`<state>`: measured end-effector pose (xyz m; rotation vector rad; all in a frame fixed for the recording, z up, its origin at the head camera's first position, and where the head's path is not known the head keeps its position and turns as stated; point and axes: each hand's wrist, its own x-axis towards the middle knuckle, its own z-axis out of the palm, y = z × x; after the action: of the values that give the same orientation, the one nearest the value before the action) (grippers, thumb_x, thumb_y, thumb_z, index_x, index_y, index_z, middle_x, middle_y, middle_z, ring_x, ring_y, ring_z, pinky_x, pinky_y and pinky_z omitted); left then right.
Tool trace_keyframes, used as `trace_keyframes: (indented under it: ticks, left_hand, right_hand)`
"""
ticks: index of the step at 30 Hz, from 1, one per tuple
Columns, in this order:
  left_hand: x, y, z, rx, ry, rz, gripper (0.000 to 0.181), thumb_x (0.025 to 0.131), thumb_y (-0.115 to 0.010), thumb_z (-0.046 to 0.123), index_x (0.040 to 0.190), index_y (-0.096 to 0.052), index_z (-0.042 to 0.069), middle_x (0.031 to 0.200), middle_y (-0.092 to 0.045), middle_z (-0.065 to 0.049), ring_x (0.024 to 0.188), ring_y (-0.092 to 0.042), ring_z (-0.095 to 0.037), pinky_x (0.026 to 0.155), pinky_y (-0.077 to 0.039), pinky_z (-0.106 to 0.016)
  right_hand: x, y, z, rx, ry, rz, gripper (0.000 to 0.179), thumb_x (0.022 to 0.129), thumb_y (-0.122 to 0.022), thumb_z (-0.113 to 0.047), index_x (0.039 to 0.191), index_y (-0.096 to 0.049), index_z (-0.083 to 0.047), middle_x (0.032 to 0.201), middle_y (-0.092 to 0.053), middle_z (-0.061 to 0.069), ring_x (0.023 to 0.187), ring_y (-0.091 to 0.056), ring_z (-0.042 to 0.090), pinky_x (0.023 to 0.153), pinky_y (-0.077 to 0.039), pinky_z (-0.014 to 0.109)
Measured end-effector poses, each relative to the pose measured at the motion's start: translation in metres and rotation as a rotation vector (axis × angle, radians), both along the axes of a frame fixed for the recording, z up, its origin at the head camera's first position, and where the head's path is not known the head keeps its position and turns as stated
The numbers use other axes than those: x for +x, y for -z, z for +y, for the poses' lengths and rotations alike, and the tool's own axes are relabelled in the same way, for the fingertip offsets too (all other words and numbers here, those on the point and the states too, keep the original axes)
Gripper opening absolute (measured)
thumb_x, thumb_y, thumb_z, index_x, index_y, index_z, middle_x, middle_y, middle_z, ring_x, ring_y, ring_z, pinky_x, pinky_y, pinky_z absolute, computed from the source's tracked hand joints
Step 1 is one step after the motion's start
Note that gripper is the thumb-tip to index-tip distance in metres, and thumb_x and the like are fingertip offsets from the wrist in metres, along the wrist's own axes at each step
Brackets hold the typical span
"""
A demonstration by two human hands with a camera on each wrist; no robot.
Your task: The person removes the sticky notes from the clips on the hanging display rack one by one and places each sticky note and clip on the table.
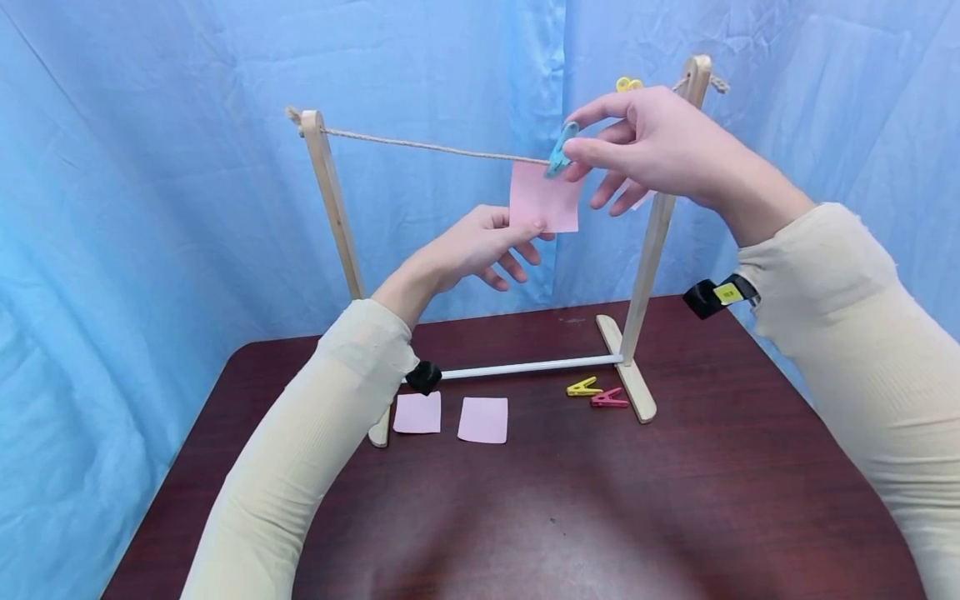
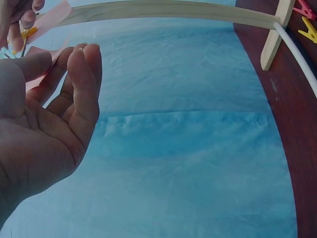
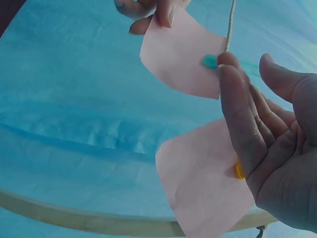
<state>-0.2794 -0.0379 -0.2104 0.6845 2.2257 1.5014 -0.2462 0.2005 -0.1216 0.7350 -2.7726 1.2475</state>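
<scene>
A pink paper square (image 1: 545, 198) hangs from the string (image 1: 435, 148) of a wooden stand. On the square's top edge at the string sits a blue clothespin (image 1: 560, 150), pinched between thumb and forefinger of my right hand (image 1: 570, 142). My left hand (image 1: 525, 229) pinches the square's lower left corner. In the right wrist view the square (image 3: 181, 57), the blue clothespin (image 3: 210, 61) and the string (image 3: 230, 22) show past my fingers. A second pink square (image 3: 203, 183) hangs nearer the right post under a yellow clothespin (image 1: 628, 83), mostly hidden behind my right hand in the head view.
Two more pink squares (image 1: 417, 412) (image 1: 483, 419) lie on the dark red table (image 1: 600, 517) by the stand's white base rod (image 1: 525, 367). A yellow clothespin (image 1: 583, 387) and a pink one (image 1: 609, 399) lie near the right foot. Blue cloth hangs behind.
</scene>
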Motion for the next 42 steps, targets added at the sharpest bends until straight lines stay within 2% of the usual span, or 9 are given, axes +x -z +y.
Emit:
trace_keyframes:
  ticks: [5,9,15,21,26,34,42]
  left_hand:
    - [0.000,-0.001,-0.001,-0.005,0.007,0.000,0.039,0.105,-0.055,0.042,0.126,-0.067,0.011,0.108,-0.068,-0.015,0.085,-0.070,-0.032,0.070,-0.060,-0.042]
    - [-0.002,-0.004,-0.003,-0.022,0.006,0.020,0.037,0.105,-0.055,0.040,0.126,-0.066,0.012,0.109,-0.068,-0.015,0.086,-0.070,-0.032,0.074,-0.060,-0.046]
    - [-0.006,-0.009,-0.009,-0.036,-0.022,0.044,0.034,0.106,-0.054,0.040,0.120,-0.064,0.011,0.110,-0.068,-0.015,0.086,-0.071,-0.032,0.080,-0.059,-0.052]
    - [-0.006,-0.012,-0.009,-0.050,-0.004,0.042,0.034,0.106,-0.054,0.039,0.120,-0.064,0.010,0.113,-0.067,-0.018,0.086,-0.071,-0.032,0.076,-0.060,-0.047]
    - [-0.006,-0.017,-0.008,-0.075,0.003,0.037,0.035,0.106,-0.054,0.040,0.120,-0.065,0.010,0.112,-0.068,-0.016,0.088,-0.070,-0.032,0.076,-0.060,-0.045]
    - [-0.005,-0.017,-0.009,-0.130,0.053,0.040,0.042,0.104,-0.054,0.047,0.112,-0.075,0.011,0.107,-0.072,-0.012,0.094,-0.069,-0.035,0.078,-0.059,-0.047]
    - [-0.004,-0.015,-0.011,-0.118,0.054,0.038,0.040,0.104,-0.055,0.046,0.109,-0.077,0.013,0.103,-0.072,-0.011,0.096,-0.068,-0.039,0.081,-0.058,-0.051]
  right_hand:
    - [-0.001,0.003,0.005,0.085,-0.001,0.076,0.060,0.099,-0.066,-0.037,0.147,-0.049,-0.006,0.114,-0.073,0.015,0.077,-0.076,0.019,0.064,-0.061,0.033]
    - [-0.003,0.005,0.008,0.128,-0.011,0.110,0.057,0.102,-0.062,-0.035,0.148,-0.047,-0.005,0.117,-0.072,0.019,0.078,-0.076,0.018,0.064,-0.060,0.031]
    - [-0.008,0.008,0.007,0.168,-0.018,0.131,0.056,0.105,-0.057,-0.032,0.150,-0.043,-0.004,0.112,-0.073,0.019,0.075,-0.075,0.019,0.061,-0.060,0.030]
    - [-0.010,0.009,0.009,0.195,-0.039,0.117,0.054,0.106,-0.055,-0.030,0.150,-0.038,-0.003,0.105,-0.073,0.017,0.069,-0.074,0.020,0.057,-0.060,0.033]
    - [-0.009,0.008,0.011,0.206,-0.052,0.134,0.056,0.105,-0.057,-0.032,0.150,-0.039,-0.004,0.103,-0.073,0.017,0.069,-0.075,0.023,0.057,-0.060,0.034]
    - [-0.004,0.006,0.006,0.188,0.015,0.228,0.052,0.099,-0.067,-0.038,0.136,-0.054,-0.004,0.099,-0.075,0.015,0.066,-0.073,0.014,0.057,-0.059,0.030]
    - [-0.004,0.010,0.010,0.153,0.047,0.212,0.042,0.093,-0.075,-0.039,0.116,-0.063,-0.007,0.092,-0.076,0.008,0.073,-0.073,0.008,0.059,-0.059,0.028]
